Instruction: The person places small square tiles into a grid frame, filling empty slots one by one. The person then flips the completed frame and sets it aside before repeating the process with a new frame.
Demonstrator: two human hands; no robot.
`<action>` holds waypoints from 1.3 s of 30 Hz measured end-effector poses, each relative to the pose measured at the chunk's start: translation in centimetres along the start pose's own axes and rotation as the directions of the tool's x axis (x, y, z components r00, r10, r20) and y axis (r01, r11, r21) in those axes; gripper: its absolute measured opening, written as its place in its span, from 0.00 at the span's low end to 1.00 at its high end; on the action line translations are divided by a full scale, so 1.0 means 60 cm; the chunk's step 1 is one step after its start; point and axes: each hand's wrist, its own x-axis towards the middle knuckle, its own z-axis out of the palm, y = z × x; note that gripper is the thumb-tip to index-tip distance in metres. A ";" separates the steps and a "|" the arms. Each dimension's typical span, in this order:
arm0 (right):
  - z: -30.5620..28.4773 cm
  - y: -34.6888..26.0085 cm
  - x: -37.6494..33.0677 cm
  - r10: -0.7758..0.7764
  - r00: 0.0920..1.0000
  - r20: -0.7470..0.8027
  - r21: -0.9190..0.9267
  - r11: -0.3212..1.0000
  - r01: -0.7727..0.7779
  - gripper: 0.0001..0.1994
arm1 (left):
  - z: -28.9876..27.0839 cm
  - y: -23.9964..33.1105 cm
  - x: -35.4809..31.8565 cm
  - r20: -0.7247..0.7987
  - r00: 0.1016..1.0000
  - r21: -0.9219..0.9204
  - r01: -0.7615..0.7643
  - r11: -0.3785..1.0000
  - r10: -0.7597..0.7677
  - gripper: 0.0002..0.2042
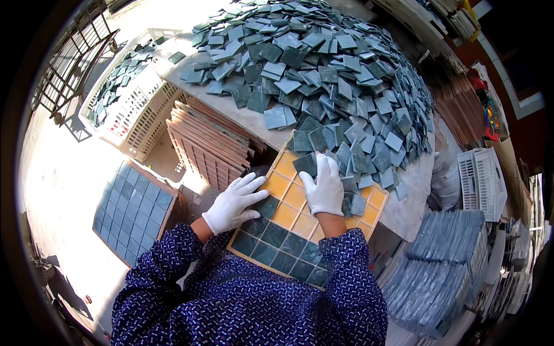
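Square tile (304, 164), likely stone, in white-gloved right fingers (322, 167), yellow gridded tray (294, 196)

The palm of the right hand (325, 193) faces away from the camera; contact between its fingers and the dark tile (304, 165) at frame centre is not verifiable. This hand and the right sleeve (353, 262) cover part of the yellow grid tray (295, 196), including its lower right edge. The tile pile (323, 75) conceals most of the bench (222, 109) beneath. The metal cart (74, 64), upper left, is cut off by the dark rim. Coloured items (491, 124), upper right, are too small to identify. The lower frame edge truncates the patterned garment (248, 308).
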 end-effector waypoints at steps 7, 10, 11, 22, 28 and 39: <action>-0.020 0.005 0.010 0.037 0.999 0.028 0.053 0.998 -0.038 0.11 | 0.020 0.000 0.022 0.047 0.994 -0.061 -0.095 0.994 0.098 0.29; -0.056 -0.007 -0.020 0.138 0.972 0.190 0.240 0.953 -0.183 0.11 | 0.029 0.010 0.019 0.021 0.998 -0.104 -0.055 0.993 0.058 0.29; -0.056 -0.001 -0.029 0.140 0.942 0.303 0.242 0.945 -0.219 0.11 | 0.031 0.012 0.013 -0.002 1.000 -0.128 -0.024 0.992 0.024 0.29; -0.005 -0.016 -0.128 -0.097 0.952 0.290 0.000 0.995 0.101 0.12 | 0.035 0.041 0.004 -0.100 0.995 0.105 0.028 0.994 -0.017 0.31; -0.056 0.014 -0.113 0.066 0.994 0.084 0.179 0.981 -0.080 0.11 | 0.043 0.059 0.036 0.050 0.994 0.236 -0.107 0.966 0.098 0.34; -0.094 0.065 -0.141 0.228 0.965 -0.132 -0.256 0.932 -0.256 0.24 | 0.078 0.113 0.090 -0.186 0.982 0.234 0.002 0.972 0.043 0.31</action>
